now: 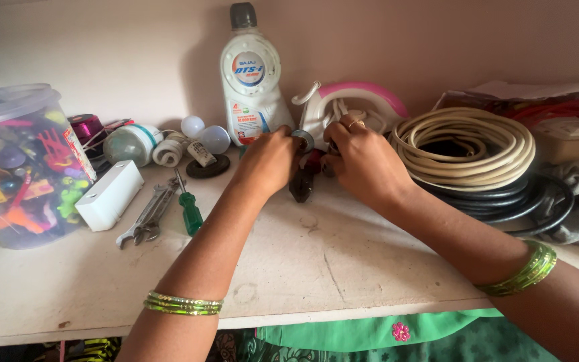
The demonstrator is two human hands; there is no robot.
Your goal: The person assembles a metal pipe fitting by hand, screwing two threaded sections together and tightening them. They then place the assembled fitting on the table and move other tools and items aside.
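Note:
My left hand (267,163) and my right hand (364,163) meet at the back of a pale shelf (316,261). Between them sits a small dark red-brown object (303,182), partly hidden by the fingers, so what it is stays unclear. My left fingers pinch a small grey ring-shaped part (303,139) at its top. My right hand curls over its right side, with a ring on one finger. Just behind the hands lies a white and pink clothes iron (350,107). Green bangles circle both wrists.
A white plastic bottle (252,80) stands against the wall. Left of the hands lie a green-handled screwdriver (189,208), spanners (145,218), a white box (110,194), bulbs (192,137) and a clear tub of small toys (18,167). Coiled cream cable (467,147) over black cable (544,208) fills the right.

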